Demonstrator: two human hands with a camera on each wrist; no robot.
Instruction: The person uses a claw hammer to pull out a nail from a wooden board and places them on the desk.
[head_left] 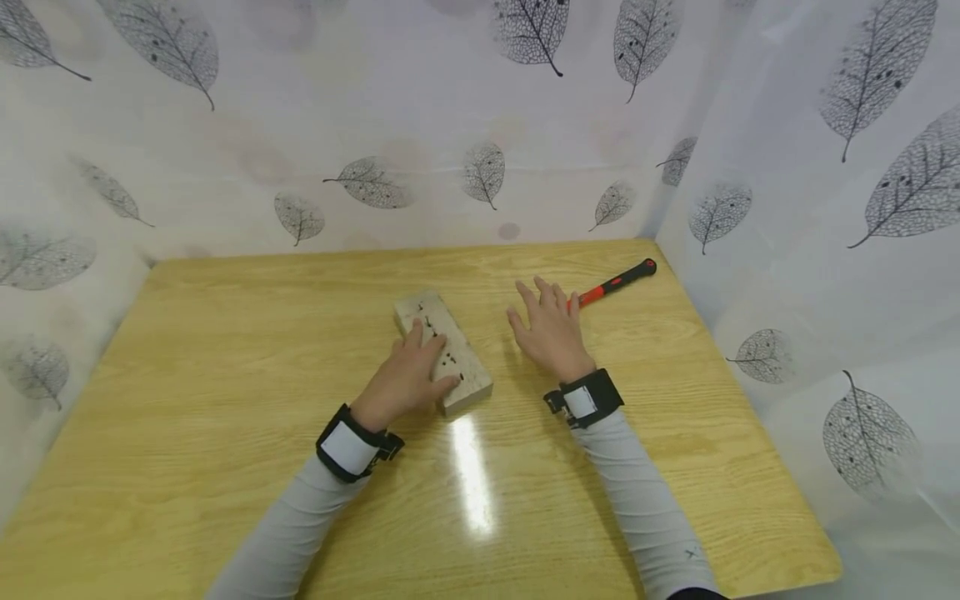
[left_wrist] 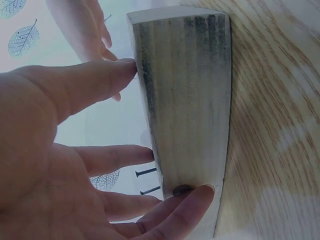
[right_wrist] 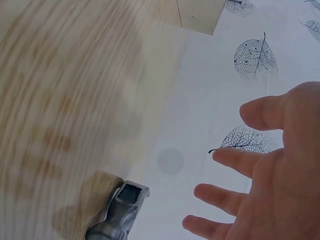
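Left hand (head_left: 405, 371): fingers spread, resting against pale rectangular wooden block (head_left: 467, 364), not wrapped round it
Block: on tabletop (head_left: 225, 350), dark metal nails (left_wrist: 146, 172) jutting out
Right hand (head_left: 552, 327): spread wide, holding nothing, near red-and-black-handled hammer (head_left: 613, 282)
Risk: stray blow could bruise left fingers, so near nails; light pressure might let block skid

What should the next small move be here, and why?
Probably bring the right hand down to the hammer and curl its fingers round the handle: that hand is open and empty beside it, the left hand rests on the wooden block, and nails stand out from it.
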